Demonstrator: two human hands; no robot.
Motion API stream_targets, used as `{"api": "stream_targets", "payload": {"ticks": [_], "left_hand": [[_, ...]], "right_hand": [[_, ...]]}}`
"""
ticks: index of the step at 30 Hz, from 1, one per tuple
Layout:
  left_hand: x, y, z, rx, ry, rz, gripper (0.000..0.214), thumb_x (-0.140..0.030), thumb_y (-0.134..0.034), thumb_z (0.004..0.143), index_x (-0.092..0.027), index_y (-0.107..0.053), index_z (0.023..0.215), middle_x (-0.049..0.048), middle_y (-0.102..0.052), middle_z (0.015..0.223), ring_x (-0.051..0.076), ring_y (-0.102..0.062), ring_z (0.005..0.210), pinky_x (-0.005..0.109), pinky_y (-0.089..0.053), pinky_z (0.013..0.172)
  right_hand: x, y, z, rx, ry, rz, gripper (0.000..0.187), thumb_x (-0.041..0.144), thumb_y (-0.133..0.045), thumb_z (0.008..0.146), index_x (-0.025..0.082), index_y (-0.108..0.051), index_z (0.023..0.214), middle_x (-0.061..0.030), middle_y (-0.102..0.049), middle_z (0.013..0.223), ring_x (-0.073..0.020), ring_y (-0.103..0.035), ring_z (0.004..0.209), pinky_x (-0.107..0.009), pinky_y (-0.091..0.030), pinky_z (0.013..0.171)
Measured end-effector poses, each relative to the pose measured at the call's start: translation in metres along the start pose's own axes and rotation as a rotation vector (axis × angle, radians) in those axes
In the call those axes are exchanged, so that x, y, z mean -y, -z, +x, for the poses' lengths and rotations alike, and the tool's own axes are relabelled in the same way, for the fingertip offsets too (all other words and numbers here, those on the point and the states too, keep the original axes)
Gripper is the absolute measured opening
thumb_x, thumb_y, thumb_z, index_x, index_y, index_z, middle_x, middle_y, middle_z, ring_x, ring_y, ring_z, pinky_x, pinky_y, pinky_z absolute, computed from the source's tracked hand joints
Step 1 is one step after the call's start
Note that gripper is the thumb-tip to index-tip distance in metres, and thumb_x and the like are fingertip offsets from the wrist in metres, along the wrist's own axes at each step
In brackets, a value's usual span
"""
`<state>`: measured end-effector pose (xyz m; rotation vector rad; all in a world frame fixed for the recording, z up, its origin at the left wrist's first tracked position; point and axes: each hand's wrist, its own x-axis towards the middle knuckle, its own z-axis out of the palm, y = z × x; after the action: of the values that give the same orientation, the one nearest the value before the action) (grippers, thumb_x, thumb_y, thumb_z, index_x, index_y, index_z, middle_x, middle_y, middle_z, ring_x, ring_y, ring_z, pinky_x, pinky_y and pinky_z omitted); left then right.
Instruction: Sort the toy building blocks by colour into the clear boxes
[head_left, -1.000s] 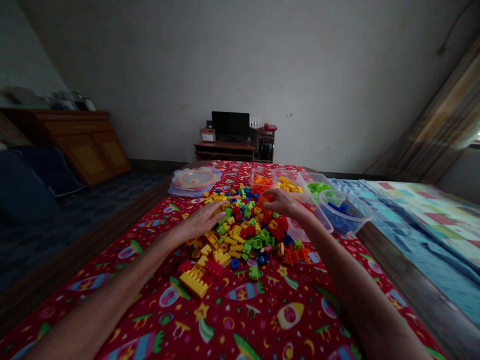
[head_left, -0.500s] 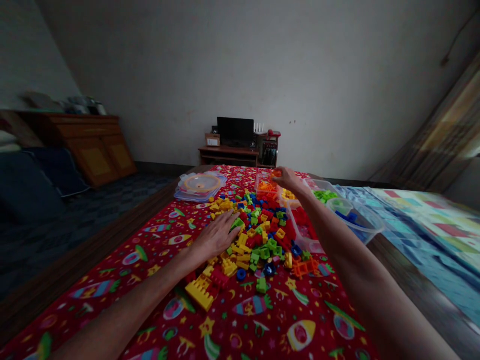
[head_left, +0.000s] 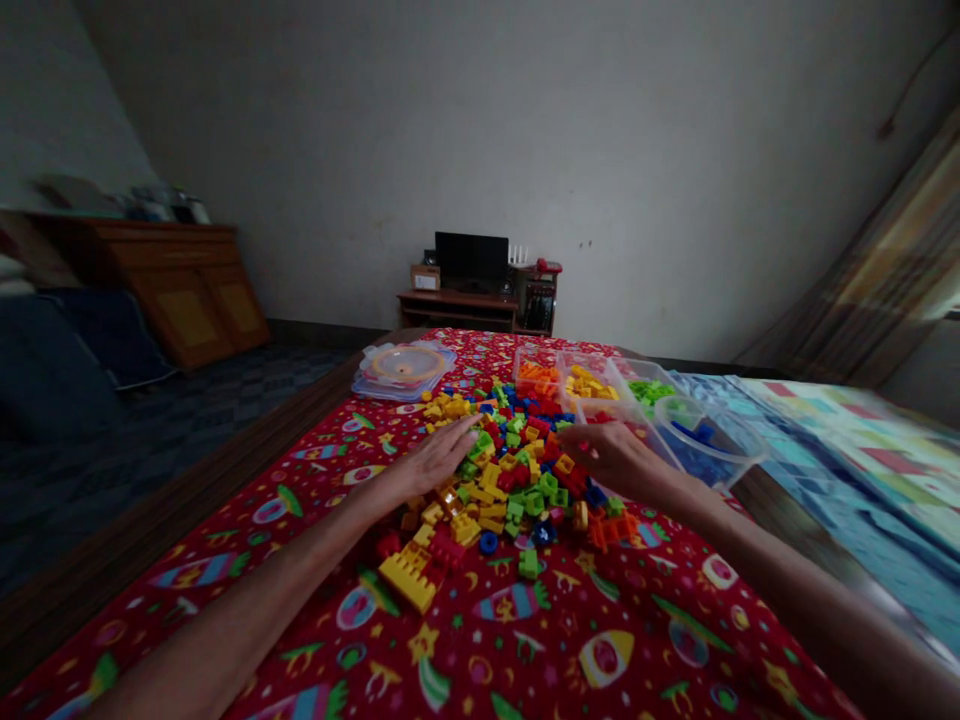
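Note:
A heap of toy building blocks (head_left: 491,482) in yellow, green, red, blue and orange lies on the red patterned tablecloth (head_left: 300,560). On the heap's left side rests my left hand (head_left: 439,452), its fingers stretched out and nothing held. My right hand (head_left: 611,455) hovers at the right edge of the heap, in front of the box of red blocks; its fingers point left and hold nothing visible. Behind it, clear boxes hold orange blocks (head_left: 536,378), yellow blocks (head_left: 592,384) and green blocks (head_left: 651,393). Blue blocks (head_left: 701,435) sit in a round clear tub (head_left: 750,455).
Stacked clear lids (head_left: 403,368) lie at the table's far left. One large yellow block (head_left: 407,577) and a green block (head_left: 528,564) sit at the heap's near edge. A bed (head_left: 847,450) stands to the right, and a desk with a monitor (head_left: 471,260) against the wall.
My right hand has come back from above the orange-block box, where it held an orange piece, to the heap's right edge. That piece is out of the hand. My left hand stays on the heap.

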<state>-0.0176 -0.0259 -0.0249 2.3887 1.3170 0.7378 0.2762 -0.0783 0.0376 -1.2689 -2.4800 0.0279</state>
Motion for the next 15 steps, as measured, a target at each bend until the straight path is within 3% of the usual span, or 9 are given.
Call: {"api": "stream_targets", "payload": {"ticks": [4, 8, 12, 15], "left_hand": [[0.003, 0.031, -0.016, 0.020, -0.030, 0.083, 0.065, -0.057, -0.029, 0.093, -0.017, -0.041, 0.142, 0.0106, -0.043, 0.147, 0.026, -0.037, 0.137, 0.042, -0.026, 0.115], [0.019, 0.054, -0.069, 0.149, -0.073, 0.227, 0.075, -0.065, -0.042, 0.086, -0.024, -0.032, 0.148, 0.0096, -0.031, 0.154, 0.032, -0.029, 0.141, 0.047, -0.027, 0.114], [0.033, 0.047, -0.128, 0.244, 0.004, 0.279, 0.111, -0.077, -0.060, 0.064, -0.029, -0.013, 0.152, 0.0121, -0.012, 0.159, 0.041, -0.015, 0.143, 0.054, -0.032, 0.109], [0.033, 0.024, -0.146, 0.220, 0.044, 0.277, 0.123, -0.076, -0.068, 0.056, -0.030, -0.007, 0.152, 0.0152, -0.004, 0.159, 0.045, -0.013, 0.142, 0.058, -0.032, 0.107]], "right_hand": [[0.006, -0.012, -0.059, 0.070, 0.052, -0.084, 0.033, 0.018, -0.039, 0.091, 0.024, -0.066, 0.108, -0.0087, -0.069, 0.093, -0.0169, -0.062, 0.075, -0.030, -0.048, 0.066], [-0.004, -0.029, -0.108, 0.001, -0.021, -0.272, 0.042, 0.024, -0.038, 0.092, 0.030, -0.054, 0.130, -0.0126, -0.063, 0.122, -0.0259, -0.062, 0.104, -0.039, -0.054, 0.076], [-0.010, -0.042, -0.130, -0.069, -0.125, -0.379, 0.045, 0.032, -0.044, 0.090, 0.028, -0.051, 0.135, -0.0175, -0.064, 0.116, -0.0304, -0.065, 0.095, -0.042, -0.056, 0.071], [-0.007, -0.054, -0.128, -0.040, -0.119, -0.328, 0.048, 0.030, -0.043, 0.091, 0.025, -0.046, 0.139, -0.0169, -0.066, 0.110, -0.0277, -0.066, 0.089, -0.040, -0.056, 0.070]]}}
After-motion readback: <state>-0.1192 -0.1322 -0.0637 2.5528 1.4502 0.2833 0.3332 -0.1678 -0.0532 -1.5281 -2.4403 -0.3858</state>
